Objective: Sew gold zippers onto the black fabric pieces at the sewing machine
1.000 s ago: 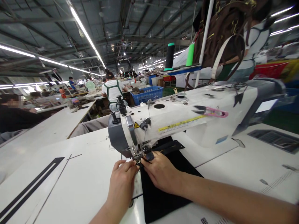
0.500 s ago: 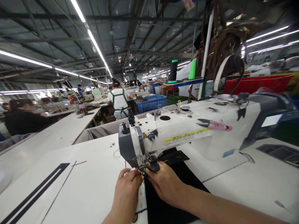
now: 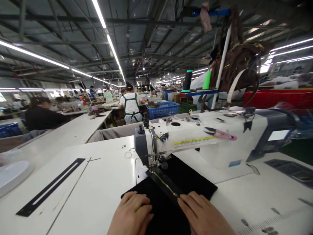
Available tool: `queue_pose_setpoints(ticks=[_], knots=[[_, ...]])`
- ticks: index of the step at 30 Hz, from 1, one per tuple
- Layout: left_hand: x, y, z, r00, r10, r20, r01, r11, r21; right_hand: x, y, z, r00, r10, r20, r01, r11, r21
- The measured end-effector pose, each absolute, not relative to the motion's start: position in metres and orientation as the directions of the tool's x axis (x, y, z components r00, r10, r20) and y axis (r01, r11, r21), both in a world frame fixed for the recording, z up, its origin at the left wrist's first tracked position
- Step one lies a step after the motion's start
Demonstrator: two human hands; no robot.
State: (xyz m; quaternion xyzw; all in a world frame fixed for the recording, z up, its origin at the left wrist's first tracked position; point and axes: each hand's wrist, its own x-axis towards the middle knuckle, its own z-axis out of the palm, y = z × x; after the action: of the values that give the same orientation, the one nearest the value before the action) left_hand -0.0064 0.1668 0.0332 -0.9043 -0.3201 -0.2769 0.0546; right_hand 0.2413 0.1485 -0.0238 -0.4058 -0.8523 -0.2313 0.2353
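Observation:
A black fabric panel (image 3: 168,213) lies turned at an angle under the needle end of a white sewing machine (image 3: 195,132). On the panel runs a black zipper (image 3: 166,185) with gold teeth, its far end beneath the presser foot (image 3: 152,169). My left hand (image 3: 132,213) is on the panel's left part, its fingers curled over the cloth. At the near end of the zipper, my right hand (image 3: 204,212) pinches the tape and the cloth under it. Both hands are a little away from the presser foot.
A long black slotted strip (image 3: 52,186) lies on the table at left, near a white round object (image 3: 14,176). Pink thread snips (image 3: 223,133) rest on the machine arm. Thread spools (image 3: 187,81) stand behind, and a co-worker (image 3: 132,104) sits ahead.
Both hands have moved back from the presser foot towards me. The panel has turned, and the zipper now shows from the foot to my right hand. The view has shifted left.

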Motion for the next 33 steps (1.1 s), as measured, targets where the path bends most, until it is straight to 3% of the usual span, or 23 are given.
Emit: queue_pose_setpoints(ticks=[2, 4, 7, 10, 16, 24, 33], knots=[[-0.006, 0.161, 0.031, 0.636, 0.552, 0.54, 0.613, -0.786, 0.082, 0.239, 0.143, -0.016, -0.509, 0.618, 0.599, 0.788, 0.614, 0.035], [-0.001, 0.16, 0.028, 0.608, 0.593, 0.529, 0.631, -0.764, 0.131, 0.236, 0.143, 0.003, -0.419, 0.76, 0.496, 0.753, 0.597, -0.278], [0.012, 0.16, 0.025, 0.573, 0.673, 0.468, 0.629, -0.727, 0.274, 0.232, 0.15, 0.04, -0.257, 0.943, 0.213, 0.649, 0.332, -0.685], [0.024, 0.163, 0.027, 0.539, 0.717, 0.442, 0.582, -0.696, 0.42, 0.229, 0.162, 0.067, -0.211, 0.968, 0.133, 0.535, 0.229, -0.814], [0.035, 0.181, 0.041, 0.455, 0.681, 0.573, 0.551, -0.721, 0.42, 0.23, 0.171, 0.083, -0.32, 0.926, 0.203, 0.619, 0.366, -0.695], [0.041, 0.197, 0.048, 0.451, 0.715, 0.533, 0.588, -0.688, 0.425, 0.229, 0.175, 0.102, -0.382, 0.877, 0.291, 0.758, 0.477, -0.445], [0.033, 0.198, 0.049, 0.528, 0.545, 0.651, 0.563, -0.799, 0.213, 0.221, 0.174, 0.101, -0.333, 0.859, 0.388, 0.787, 0.48, -0.388]])
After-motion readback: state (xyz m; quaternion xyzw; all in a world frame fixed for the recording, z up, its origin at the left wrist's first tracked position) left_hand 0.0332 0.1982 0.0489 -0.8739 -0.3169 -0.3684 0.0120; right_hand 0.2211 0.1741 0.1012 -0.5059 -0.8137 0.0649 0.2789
